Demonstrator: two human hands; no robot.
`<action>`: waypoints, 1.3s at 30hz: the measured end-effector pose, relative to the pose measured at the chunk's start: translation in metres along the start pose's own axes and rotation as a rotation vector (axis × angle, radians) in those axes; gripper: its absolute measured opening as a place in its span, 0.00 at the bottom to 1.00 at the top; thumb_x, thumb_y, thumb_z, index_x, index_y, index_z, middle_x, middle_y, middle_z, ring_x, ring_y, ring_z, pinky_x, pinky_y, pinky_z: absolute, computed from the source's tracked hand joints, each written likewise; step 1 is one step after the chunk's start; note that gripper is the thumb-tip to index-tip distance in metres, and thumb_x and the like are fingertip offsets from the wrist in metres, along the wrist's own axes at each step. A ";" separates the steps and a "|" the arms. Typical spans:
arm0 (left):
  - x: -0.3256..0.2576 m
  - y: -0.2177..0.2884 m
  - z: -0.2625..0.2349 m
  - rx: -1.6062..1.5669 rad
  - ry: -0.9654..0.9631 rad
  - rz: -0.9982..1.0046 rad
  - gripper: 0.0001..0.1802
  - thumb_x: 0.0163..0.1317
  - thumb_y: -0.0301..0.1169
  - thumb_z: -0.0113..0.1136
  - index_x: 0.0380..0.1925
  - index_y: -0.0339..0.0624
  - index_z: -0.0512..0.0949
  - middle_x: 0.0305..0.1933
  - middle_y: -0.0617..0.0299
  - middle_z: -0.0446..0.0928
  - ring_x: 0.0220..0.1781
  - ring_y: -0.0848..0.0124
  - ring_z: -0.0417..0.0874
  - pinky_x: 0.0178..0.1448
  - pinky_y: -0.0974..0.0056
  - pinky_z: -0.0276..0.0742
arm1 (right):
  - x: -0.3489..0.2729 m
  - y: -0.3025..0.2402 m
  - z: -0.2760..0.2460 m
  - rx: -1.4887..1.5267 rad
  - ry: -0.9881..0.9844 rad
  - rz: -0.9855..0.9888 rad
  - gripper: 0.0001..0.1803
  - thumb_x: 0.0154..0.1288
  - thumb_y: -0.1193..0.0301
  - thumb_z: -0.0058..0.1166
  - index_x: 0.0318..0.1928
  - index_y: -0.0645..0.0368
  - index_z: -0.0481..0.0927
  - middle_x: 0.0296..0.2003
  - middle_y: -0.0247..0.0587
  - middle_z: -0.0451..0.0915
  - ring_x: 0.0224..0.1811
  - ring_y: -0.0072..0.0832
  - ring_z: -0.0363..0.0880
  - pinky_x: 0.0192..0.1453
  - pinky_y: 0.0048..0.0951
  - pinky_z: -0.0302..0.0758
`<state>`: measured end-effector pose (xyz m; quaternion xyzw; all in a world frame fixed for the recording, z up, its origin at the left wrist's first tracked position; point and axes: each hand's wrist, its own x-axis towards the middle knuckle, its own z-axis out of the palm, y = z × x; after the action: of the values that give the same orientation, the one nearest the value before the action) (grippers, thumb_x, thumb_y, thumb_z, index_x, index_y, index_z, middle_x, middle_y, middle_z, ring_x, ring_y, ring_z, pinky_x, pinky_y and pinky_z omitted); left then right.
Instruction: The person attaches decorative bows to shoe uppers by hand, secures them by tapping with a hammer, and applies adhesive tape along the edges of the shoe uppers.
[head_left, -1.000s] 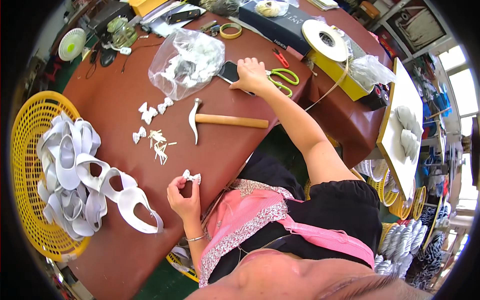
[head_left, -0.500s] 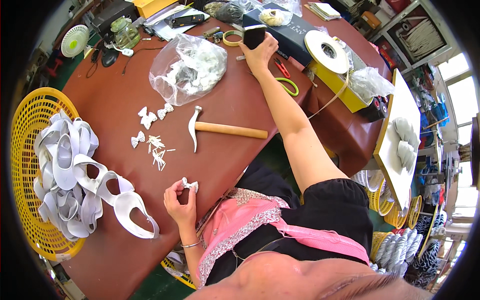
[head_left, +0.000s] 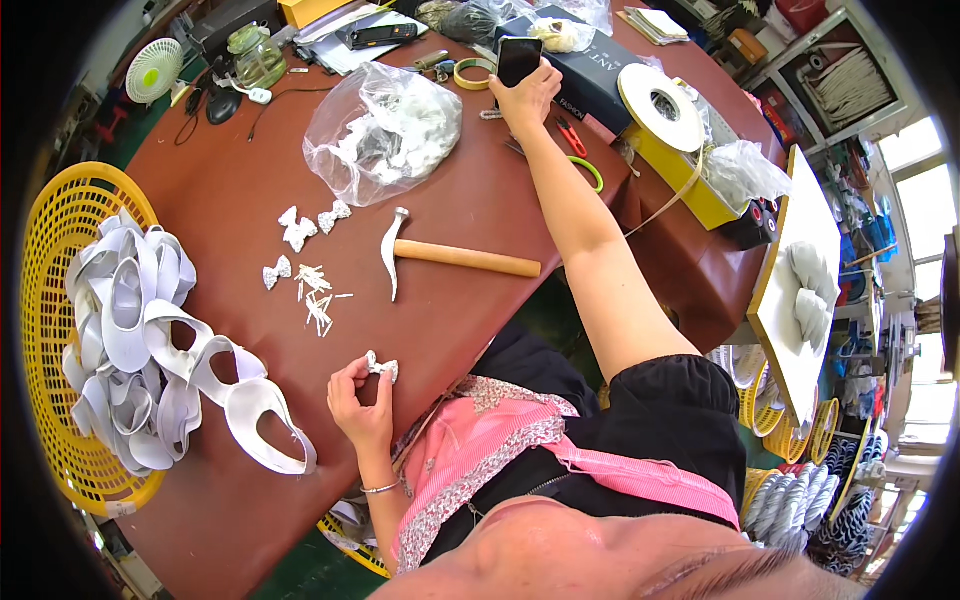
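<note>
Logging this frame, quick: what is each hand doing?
Left hand: closed on a small white bow.
Right hand: closed on a black phone.

Small white bow (head_left: 382, 367): partly covered by left hand (head_left: 358, 408) fingers, shape detail too small to tell. Phone (head_left: 518, 60): lower part hidden under right hand (head_left: 524, 98). Clear plastic bag (head_left: 385, 130): white contents blurred behind the film, kind unclear. Yellow basket (head_left: 60, 215): left rim lost in the dark fisheye border. White pins (head_left: 315, 295) beside the hammer (head_left: 455, 256): too small to count.
</note>
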<state>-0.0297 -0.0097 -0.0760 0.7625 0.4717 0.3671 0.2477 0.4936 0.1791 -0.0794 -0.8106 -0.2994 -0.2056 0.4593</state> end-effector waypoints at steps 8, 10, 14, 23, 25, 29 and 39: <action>-0.002 -0.003 -0.001 0.013 -0.003 0.004 0.19 0.56 0.24 0.79 0.48 0.40 0.87 0.42 0.61 0.83 0.43 0.66 0.81 0.51 0.60 0.78 | -0.005 0.003 0.003 0.024 0.023 0.011 0.57 0.50 0.56 0.83 0.71 0.65 0.59 0.64 0.59 0.65 0.68 0.59 0.65 0.73 0.55 0.72; -0.003 -0.003 -0.001 0.007 -0.010 0.004 0.19 0.56 0.24 0.79 0.48 0.40 0.87 0.43 0.61 0.83 0.43 0.66 0.81 0.51 0.60 0.78 | -0.005 0.003 0.003 0.023 0.030 -0.003 0.57 0.50 0.56 0.83 0.71 0.64 0.59 0.64 0.59 0.65 0.68 0.59 0.65 0.73 0.56 0.72; -0.004 -0.002 -0.002 0.016 -0.001 0.000 0.19 0.56 0.25 0.79 0.48 0.40 0.87 0.43 0.61 0.83 0.43 0.66 0.81 0.51 0.60 0.77 | -0.006 0.002 0.003 0.033 0.004 -0.005 0.57 0.51 0.55 0.83 0.71 0.64 0.59 0.64 0.60 0.65 0.68 0.59 0.65 0.72 0.56 0.73; 0.000 -0.004 0.000 0.039 -0.010 0.001 0.19 0.56 0.29 0.80 0.48 0.45 0.87 0.43 0.65 0.84 0.43 0.67 0.82 0.54 0.58 0.75 | 0.007 -0.012 -0.003 -0.002 -0.194 0.184 0.57 0.55 0.48 0.79 0.73 0.67 0.60 0.64 0.63 0.72 0.70 0.57 0.73 0.69 0.56 0.77; -0.001 -0.003 0.000 0.025 -0.002 -0.009 0.19 0.56 0.29 0.80 0.48 0.45 0.86 0.43 0.65 0.84 0.43 0.67 0.82 0.54 0.58 0.75 | 0.005 -0.019 -0.015 -0.002 -0.282 0.177 0.57 0.55 0.46 0.78 0.72 0.68 0.61 0.65 0.64 0.72 0.71 0.57 0.73 0.69 0.56 0.77; -0.001 -0.001 -0.001 0.018 -0.009 -0.007 0.19 0.56 0.29 0.80 0.48 0.45 0.86 0.42 0.66 0.83 0.43 0.67 0.82 0.54 0.57 0.75 | 0.000 -0.027 -0.020 -0.187 -0.516 0.158 0.58 0.56 0.38 0.71 0.72 0.71 0.67 0.68 0.63 0.73 0.74 0.52 0.73 0.71 0.57 0.77; -0.015 -0.005 -0.005 0.018 0.038 -0.010 0.16 0.54 0.30 0.82 0.37 0.47 0.82 0.40 0.65 0.82 0.42 0.64 0.81 0.53 0.56 0.74 | -0.208 -0.126 -0.142 0.566 -0.568 -0.749 0.07 0.60 0.77 0.67 0.40 0.57 0.86 0.41 0.46 0.83 0.46 0.49 0.83 0.50 0.46 0.82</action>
<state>-0.0404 -0.0211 -0.0817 0.7552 0.4834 0.3759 0.2336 0.2467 0.0443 -0.0576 -0.5169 -0.7234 -0.0395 0.4560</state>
